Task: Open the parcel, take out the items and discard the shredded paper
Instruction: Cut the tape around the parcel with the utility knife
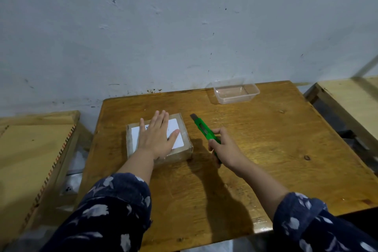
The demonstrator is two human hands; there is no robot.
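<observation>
One taped parcel lies on the wooden counter, left of centre, the left hand pressed flat on it, fingers spread. The right hand, its grip closed round one green utility knife, sits just beside the parcel. One clear tub stands at the far edge.

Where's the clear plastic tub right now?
The clear plastic tub sits at the table's far edge near the wall, right of centre, beyond the green cutter.

Cardboard parcel w/ glossy tape, matt paper label; varnished wood table (grainy); clear plastic tub.
</observation>
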